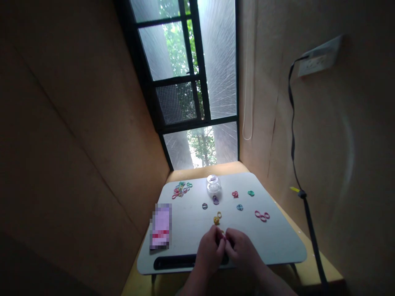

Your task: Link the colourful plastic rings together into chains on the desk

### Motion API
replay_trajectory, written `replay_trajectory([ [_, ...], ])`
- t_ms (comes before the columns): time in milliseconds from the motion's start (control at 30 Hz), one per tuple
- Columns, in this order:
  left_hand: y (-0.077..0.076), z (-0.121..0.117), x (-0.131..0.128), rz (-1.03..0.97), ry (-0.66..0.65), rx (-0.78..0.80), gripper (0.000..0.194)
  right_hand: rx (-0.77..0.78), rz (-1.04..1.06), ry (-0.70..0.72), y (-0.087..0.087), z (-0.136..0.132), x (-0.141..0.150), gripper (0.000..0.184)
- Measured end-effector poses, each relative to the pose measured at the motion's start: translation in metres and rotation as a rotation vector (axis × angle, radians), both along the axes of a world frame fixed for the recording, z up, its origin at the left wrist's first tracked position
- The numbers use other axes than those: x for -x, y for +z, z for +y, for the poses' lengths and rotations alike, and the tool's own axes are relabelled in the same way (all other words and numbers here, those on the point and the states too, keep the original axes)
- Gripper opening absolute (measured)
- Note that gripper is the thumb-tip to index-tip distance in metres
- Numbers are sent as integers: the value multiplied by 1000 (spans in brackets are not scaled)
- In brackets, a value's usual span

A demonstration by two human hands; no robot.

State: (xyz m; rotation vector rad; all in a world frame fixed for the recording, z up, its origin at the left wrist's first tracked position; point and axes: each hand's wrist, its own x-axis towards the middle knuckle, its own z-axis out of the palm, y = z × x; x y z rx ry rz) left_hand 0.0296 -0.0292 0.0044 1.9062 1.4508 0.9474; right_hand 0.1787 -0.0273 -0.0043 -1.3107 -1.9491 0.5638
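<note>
My left hand (211, 248) and my right hand (240, 248) meet at the front middle of the white lap table (185, 242). Both have their fingers closed, pinching a small hair tie (222, 234) between the fingertips; most of it is hidden. Just beyond them lie yellow hair ties (217, 220). Farther back are a dark one (205, 206), purple ones (215, 200), blue ones (240, 207), red ones (235, 194) and green ones (251, 193). Pink ones (262, 216) lie to the right. A mixed pile of hair ties (180, 190) sits at the back left.
A clear round jar (213, 186) stands at the table's back. On the left lies a blurred purple packet (161, 226). A dark slot (174, 262) runs along the front edge. Walls close in on both sides, and a black cable (293, 123) hangs at the right.
</note>
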Motion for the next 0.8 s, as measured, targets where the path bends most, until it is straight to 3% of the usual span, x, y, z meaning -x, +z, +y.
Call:
replay_trajectory([
  [800, 1, 1, -3, 35, 12, 7, 7, -8, 42, 23, -2, 3, -3, 12],
])
